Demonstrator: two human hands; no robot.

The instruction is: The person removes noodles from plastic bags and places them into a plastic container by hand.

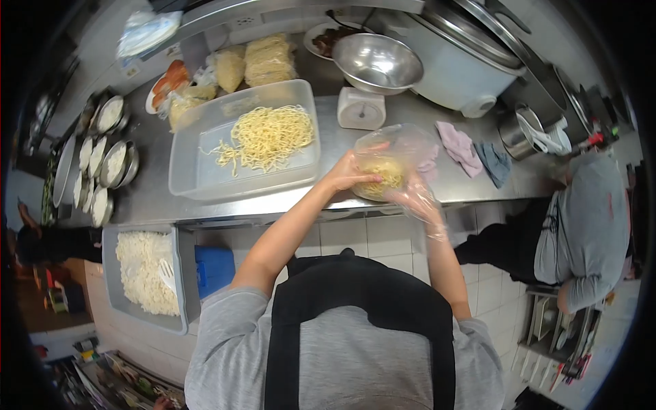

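Observation:
Close to the counter's front edge, a clear plastic bag (393,145) with yellow noodles (383,171) at its bottom is held between both hands. My left hand (352,171) grips the bag's left side, fingers closed against the plastic. On the right, my right hand (418,198) wears a clear plastic glove and is closed on the bag's lower right side; some of its fingers are hidden by the plastic. Left of the hands, a translucent plastic tub (198,167) contains a loose pile of noodles (273,137).
Behind the bag stand a white scale (362,109) and a steel bowl (379,61). Bagged noodles (270,60) sit along the wall. Pink (459,149) and grey cloths (493,164) lie rightward. A rice bin (179,273) is at lower left. Another person (581,219) stands right.

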